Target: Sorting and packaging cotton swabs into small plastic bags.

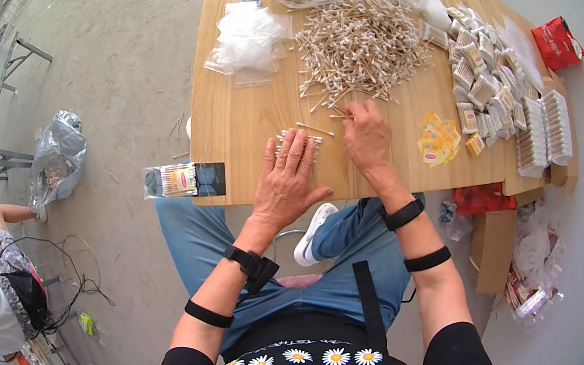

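My left hand (287,182) lies flat on the wooden table (241,119), fingers stretched out over a small group of cotton swabs (286,135) whose white tips show beyond and beside the fingers. One loose cotton swab (315,129) rests just past those fingertips. At the near edge of a big heap of cotton swabs (363,46), my right hand (369,135) is closed in a pinch on a cotton swab (338,116); its fingers partly hide what they grip. Left of the heap sits a stack of clear plastic bags (248,42).
Yellow printed cards (438,140) lie right of my right hand, with many bundled swab packs (485,84) behind. A filled swab pack (179,180) lies at the table's left corner. A red bag (559,43) stands far right. Another person (0,287) sits at lower left.
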Demonstrator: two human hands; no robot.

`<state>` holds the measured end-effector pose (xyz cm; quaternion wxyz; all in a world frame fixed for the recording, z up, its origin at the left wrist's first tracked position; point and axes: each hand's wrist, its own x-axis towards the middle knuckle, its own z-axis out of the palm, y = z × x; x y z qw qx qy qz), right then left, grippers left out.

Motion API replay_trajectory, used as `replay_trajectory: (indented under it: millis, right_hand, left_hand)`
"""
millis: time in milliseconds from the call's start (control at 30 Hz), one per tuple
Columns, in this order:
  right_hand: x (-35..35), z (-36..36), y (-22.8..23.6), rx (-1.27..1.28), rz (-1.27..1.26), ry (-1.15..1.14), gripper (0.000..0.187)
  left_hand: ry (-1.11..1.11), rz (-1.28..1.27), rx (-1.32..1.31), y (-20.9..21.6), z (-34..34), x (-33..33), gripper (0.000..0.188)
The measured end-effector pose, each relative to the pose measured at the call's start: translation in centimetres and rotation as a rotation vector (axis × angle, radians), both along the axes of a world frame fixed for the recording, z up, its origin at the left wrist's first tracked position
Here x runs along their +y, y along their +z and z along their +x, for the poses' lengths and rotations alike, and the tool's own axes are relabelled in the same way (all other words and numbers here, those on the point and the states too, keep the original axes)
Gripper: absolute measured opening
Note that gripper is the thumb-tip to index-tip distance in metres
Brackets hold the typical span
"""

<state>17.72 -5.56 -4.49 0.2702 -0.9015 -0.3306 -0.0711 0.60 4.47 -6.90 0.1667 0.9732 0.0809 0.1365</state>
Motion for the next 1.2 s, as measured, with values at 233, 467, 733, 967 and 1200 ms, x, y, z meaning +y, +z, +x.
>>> replay_trajectory:
  millis: [233,467,733,967,1200]
  right_hand:
    - [0.0,1.2,-0.4,-0.101,-0.030,0.030,0.002]
    - [2.1,-1.5,0.0,0.100,0.010,0.174,0.005]
    - [1.9,-2.9,-1.3,0.059,0.083,0.154,0.004]
    - [1.9,-3.8,-0.6,0.150,0.167,0.262,0.013]
    - [-1.7,-6.0,1.2,0.072,0.018,0.431,0.078]
  left_hand:
    - [-0.004,0.008,0.003,0.0,0.1,0.0,0.098]
    - [0.000,0.007,0.010,0.1,0.1,0.0,0.098]
    - [-0.003,-0.003,0.005,0.2,0.1,0.0,0.097]
    - [0.002,0.008,-0.002,0.3,0.0,0.0,0.096]
    - [-0.054,-0.311,-0.130,1.6,-1.0,1.4,0.077]
